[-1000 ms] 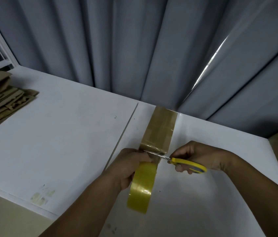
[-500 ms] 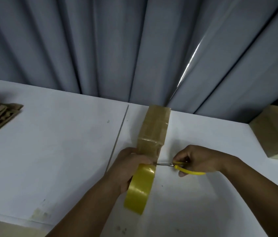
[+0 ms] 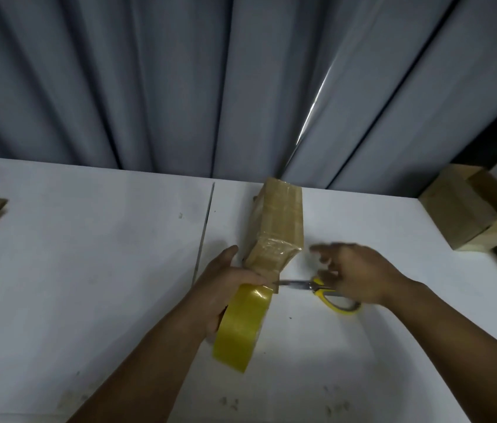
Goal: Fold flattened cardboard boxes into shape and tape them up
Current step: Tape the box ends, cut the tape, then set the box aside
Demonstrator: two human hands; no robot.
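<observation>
Tape roll (image 3: pixel 238 328), scissors (image 3: pixel 314 286) and taped box (image 3: pixel 281 215): one of each.

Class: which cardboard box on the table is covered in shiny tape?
The narrow box at the centre, beside the tape roll; the right-edge box looks bare.

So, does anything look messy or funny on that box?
Yes. The tape over the near end of the cardboard box, by the tape roll in the left hand, is wrinkled and bunched, not smooth.
</observation>
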